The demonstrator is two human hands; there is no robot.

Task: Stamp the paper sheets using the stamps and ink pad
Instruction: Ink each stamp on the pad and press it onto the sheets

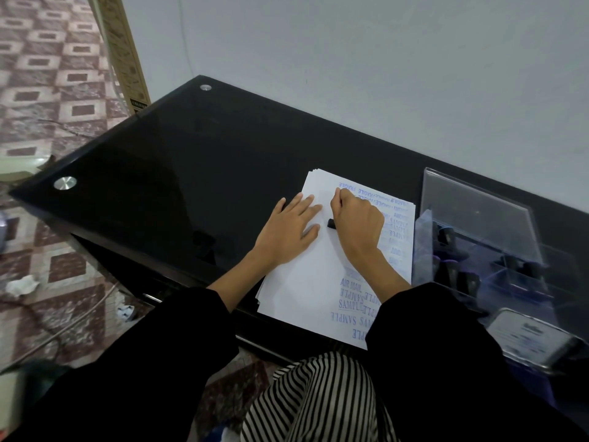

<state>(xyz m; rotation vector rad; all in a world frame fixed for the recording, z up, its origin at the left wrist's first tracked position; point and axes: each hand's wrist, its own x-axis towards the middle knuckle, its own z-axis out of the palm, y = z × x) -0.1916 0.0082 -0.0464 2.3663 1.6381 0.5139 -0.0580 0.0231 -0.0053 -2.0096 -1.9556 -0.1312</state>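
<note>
A stack of white paper sheets (pixel 306 282) lies on the black glass table (pixel 178 173). The top sheet carries several blue prints such as SAMPLE, AIR MAIL and FRAGILE along its right side and near edge. My left hand (pixel 287 231) lies flat with straight fingers on the sheet's left part. My right hand (pixel 358 223) is curled round a black stamp (pixel 331 223) and holds it down on the paper near the far end. Only one end of the stamp shows beside the fist.
A clear plastic organiser (pixel 478 224) with several black stamps in its compartments stands to the right of the sheets. An ink pad tin (pixel 529 339) with its lid sits at the near right. The table's left edge drops to a tiled floor.
</note>
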